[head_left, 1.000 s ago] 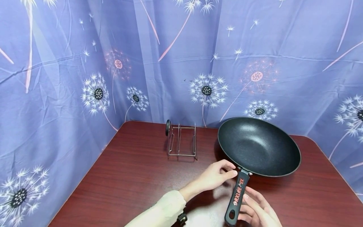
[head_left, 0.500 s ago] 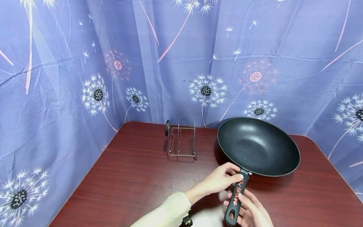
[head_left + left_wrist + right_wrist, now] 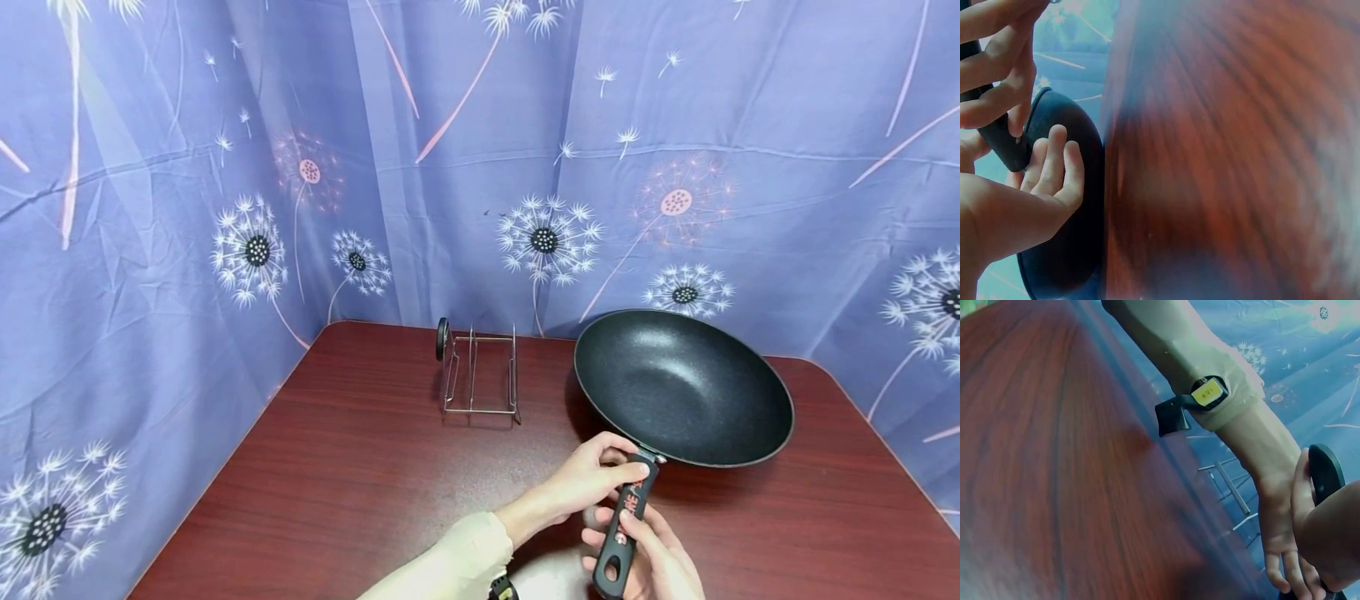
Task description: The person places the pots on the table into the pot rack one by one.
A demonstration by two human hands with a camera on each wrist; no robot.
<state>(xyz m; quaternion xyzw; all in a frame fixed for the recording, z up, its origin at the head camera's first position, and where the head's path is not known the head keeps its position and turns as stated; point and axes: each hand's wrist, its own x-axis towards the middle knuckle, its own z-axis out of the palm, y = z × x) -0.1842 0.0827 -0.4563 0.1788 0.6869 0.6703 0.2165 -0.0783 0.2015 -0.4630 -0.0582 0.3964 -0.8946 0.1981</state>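
Observation:
A black wok (image 3: 682, 383) rests at the back right of the table, its handle (image 3: 617, 542) pointing toward me. Near the pan end my left hand (image 3: 592, 479) pinches the handle, thumb on top. Lower down my right hand (image 3: 660, 554) grips it, with the thumb on top and fingertips showing past its left side. In the left wrist view, the wok (image 3: 1079, 144) is seen from the side, with my left hand (image 3: 1022, 200) below the handle and my right hand (image 3: 997, 69) above. The right wrist view shows my right hand (image 3: 1335, 528) beside the handle's end (image 3: 1325, 472).
A small metal wire rack (image 3: 480, 410) with a black disc (image 3: 442, 339) on its left side stands at the back middle of the dark red wooden table (image 3: 337, 467). Blue dandelion-print cloth (image 3: 450, 192) hangs behind and along the left.
My left hand has moved right from beside the handle and taken hold of it near the pan. My right fingers have slid under the handle, the thumb onto it. The wok stays put.

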